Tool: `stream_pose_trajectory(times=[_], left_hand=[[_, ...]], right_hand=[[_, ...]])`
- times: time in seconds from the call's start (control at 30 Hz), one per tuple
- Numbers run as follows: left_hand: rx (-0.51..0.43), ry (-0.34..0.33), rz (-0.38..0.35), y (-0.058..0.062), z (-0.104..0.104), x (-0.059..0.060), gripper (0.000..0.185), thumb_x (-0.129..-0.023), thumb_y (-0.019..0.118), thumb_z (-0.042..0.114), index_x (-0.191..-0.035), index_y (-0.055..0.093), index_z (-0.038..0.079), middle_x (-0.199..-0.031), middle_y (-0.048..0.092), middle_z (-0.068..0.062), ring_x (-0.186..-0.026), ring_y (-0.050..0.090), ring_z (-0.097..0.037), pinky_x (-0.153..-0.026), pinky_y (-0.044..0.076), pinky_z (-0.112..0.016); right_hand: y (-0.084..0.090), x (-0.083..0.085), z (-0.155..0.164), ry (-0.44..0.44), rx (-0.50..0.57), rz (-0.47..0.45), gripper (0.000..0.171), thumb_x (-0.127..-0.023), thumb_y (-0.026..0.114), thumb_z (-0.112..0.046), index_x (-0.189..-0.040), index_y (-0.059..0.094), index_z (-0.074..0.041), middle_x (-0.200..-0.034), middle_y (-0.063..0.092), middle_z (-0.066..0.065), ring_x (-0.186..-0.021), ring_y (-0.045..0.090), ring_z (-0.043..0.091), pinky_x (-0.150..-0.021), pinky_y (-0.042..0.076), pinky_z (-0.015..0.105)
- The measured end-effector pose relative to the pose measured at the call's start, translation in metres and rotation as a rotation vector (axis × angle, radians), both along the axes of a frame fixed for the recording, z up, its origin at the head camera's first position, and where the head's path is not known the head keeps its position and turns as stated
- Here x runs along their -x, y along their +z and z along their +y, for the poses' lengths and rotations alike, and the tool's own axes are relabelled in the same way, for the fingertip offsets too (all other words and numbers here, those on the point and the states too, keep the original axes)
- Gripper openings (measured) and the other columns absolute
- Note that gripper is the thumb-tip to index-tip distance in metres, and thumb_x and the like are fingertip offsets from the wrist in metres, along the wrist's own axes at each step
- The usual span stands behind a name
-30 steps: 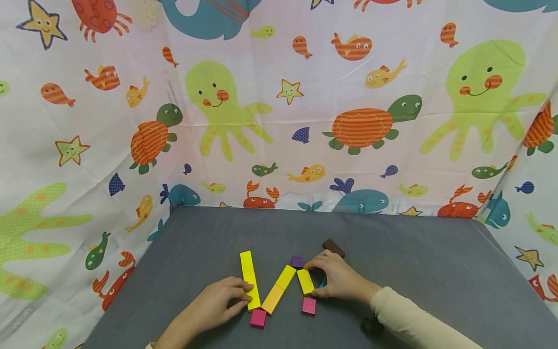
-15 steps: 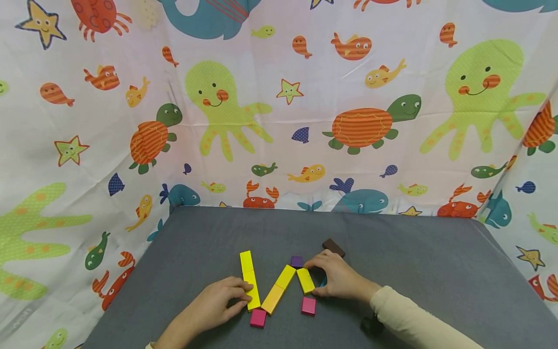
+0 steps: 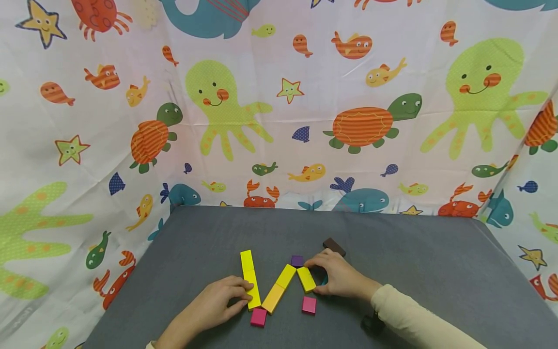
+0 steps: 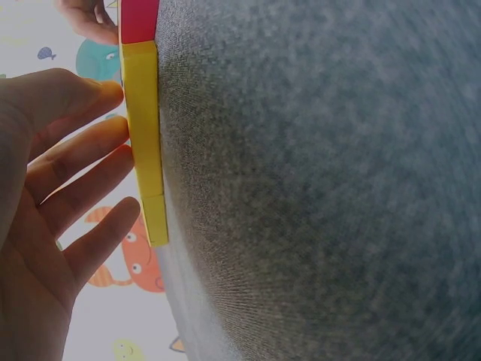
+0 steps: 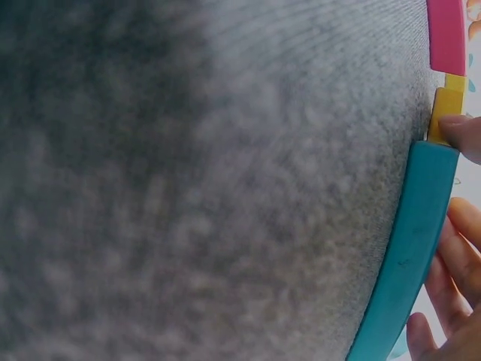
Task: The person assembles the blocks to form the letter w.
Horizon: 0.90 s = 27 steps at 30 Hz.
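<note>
My left hand point(image 3: 220, 301) lies on the grey table point(image 3: 418, 261). Its straight fingertips point(image 4: 105, 135) press the side of a long yellow bar point(image 3: 250, 280) point(image 4: 145, 143). A pink block point(image 3: 258, 317) point(image 4: 139, 19) sits at that bar's near end. My right hand point(image 3: 337, 278) curls over a teal curved block point(image 3: 324, 279) point(image 5: 406, 256). It pinches a short yellow block point(image 3: 306, 279) point(image 5: 445, 111) between index finger and thumb. A slanted yellow-orange bar point(image 3: 279, 289) lies between the two hands. A second pink block point(image 3: 309, 305) point(image 5: 447, 34) sits near the short yellow block.
A small purple block point(image 3: 297, 261) lies just beyond the yellow pieces, and a brown block point(image 3: 333, 246) lies behind my right hand. A sea-animal curtain point(image 3: 279, 121) closes in the table at the back and sides. A dark object point(image 3: 372, 324) sits by my right sleeve.
My right hand has nudged the short yellow block slightly away from me. The left hand and the long yellow bar have stayed put.
</note>
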<state>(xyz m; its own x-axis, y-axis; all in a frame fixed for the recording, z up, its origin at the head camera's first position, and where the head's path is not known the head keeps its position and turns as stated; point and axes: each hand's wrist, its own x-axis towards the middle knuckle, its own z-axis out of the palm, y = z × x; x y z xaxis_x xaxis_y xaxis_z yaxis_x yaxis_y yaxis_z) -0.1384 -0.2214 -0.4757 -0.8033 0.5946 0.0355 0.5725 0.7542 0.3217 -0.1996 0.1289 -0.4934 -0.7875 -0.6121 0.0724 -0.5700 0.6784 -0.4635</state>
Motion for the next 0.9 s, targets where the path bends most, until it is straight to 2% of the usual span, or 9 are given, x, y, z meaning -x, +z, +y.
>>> stream_pose_trajectory(times=[0.37,0.53,0.6,0.7,0.9], left_hand=[[0.009,0.007,-0.013,0.0,0.002,0.001,0.015,-0.093,0.069,0.029,-0.106,0.076,0.031,-0.121,0.067,0.013,-0.112,0.062,-0.008,-0.097,0.057,-0.035],[0.006,-0.006,0.007,0.0,0.001,0.0,0.015,-0.092,0.07,0.028,-0.106,0.076,0.03,-0.12,0.068,0.012,-0.11,0.063,-0.008,-0.095,0.057,-0.035],[0.004,-0.006,0.006,0.0,0.001,0.0,0.015,-0.092,0.071,0.027,-0.106,0.076,0.03,-0.12,0.068,0.012,-0.109,0.063,-0.008,-0.095,0.058,-0.035],[0.004,-0.003,-0.002,0.0,0.001,0.0,0.016,-0.091,0.071,0.027,-0.105,0.076,0.03,-0.12,0.068,0.012,-0.109,0.063,-0.008,-0.095,0.058,-0.035],[0.006,0.005,-0.007,0.001,0.001,0.0,0.015,-0.091,0.071,0.027,-0.105,0.076,0.03,-0.121,0.068,0.012,-0.11,0.063,-0.008,-0.095,0.057,-0.035]], right_hand=[[0.0,0.0,0.001,0.014,0.004,0.015,0.056,-0.076,0.082,-0.034,-0.127,0.065,-0.021,-0.123,0.068,-0.009,-0.109,0.049,0.012,-0.095,0.044,0.043],[-0.002,-0.001,0.005,-0.005,0.059,-0.029,0.057,-0.077,0.081,-0.034,-0.13,0.063,-0.022,-0.126,0.065,-0.008,-0.113,0.048,0.014,-0.098,0.045,0.046],[-0.003,-0.002,0.006,-0.044,0.1,-0.053,0.058,-0.077,0.081,-0.035,-0.13,0.062,-0.022,-0.128,0.063,-0.006,-0.115,0.048,0.015,-0.1,0.046,0.048],[-0.004,-0.004,0.009,-0.145,0.131,-0.039,0.056,-0.079,0.081,-0.037,-0.129,0.062,-0.021,-0.128,0.061,-0.003,-0.115,0.049,0.017,-0.102,0.048,0.051],[-0.004,-0.006,0.014,-0.38,0.108,0.03,0.057,-0.075,0.084,-0.04,-0.124,0.066,-0.016,-0.121,0.063,0.002,-0.109,0.051,0.02,-0.098,0.053,0.046]])
